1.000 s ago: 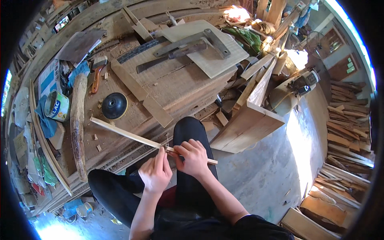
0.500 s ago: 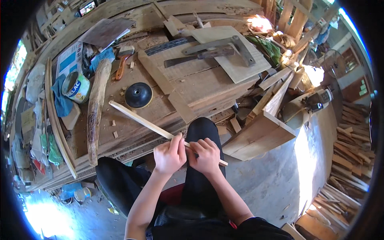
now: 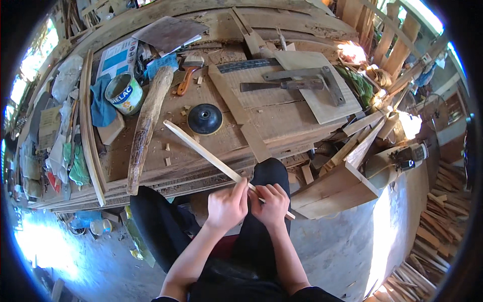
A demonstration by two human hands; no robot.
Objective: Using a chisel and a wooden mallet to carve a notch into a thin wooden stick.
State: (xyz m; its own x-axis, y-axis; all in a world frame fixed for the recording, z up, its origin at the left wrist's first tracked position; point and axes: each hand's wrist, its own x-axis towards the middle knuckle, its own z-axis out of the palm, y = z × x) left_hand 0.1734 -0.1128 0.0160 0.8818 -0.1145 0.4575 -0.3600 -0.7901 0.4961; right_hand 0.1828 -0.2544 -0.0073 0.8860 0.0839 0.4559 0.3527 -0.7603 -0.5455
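A thin, pale wooden stick [image 3: 204, 153] slants from over the workbench down to my lap. My left hand [image 3: 227, 204] grips it below its middle, thumb pressed along it. Close beside, my right hand [image 3: 271, 205] is closed round the lower part, and a short end sticks out past it. The stick's far end lies near a round black rubber disc [image 3: 205, 119] on the bench. My knees are under the bench edge.
On the workbench [image 3: 201, 142] lie a chisel [image 3: 282, 85], a metal square [image 3: 332, 85], a brush [image 3: 187, 78], a tin can [image 3: 124, 94] and a rough branch-like piece of wood [image 3: 149, 128]. A wide board [image 3: 334, 194] leans at the right; scrap wood [image 3: 443, 221] lies beyond.
The whole view has shifted, so bench and tools appear farther right. Both hands keep their hold on the stick, at nearly the same place along it.
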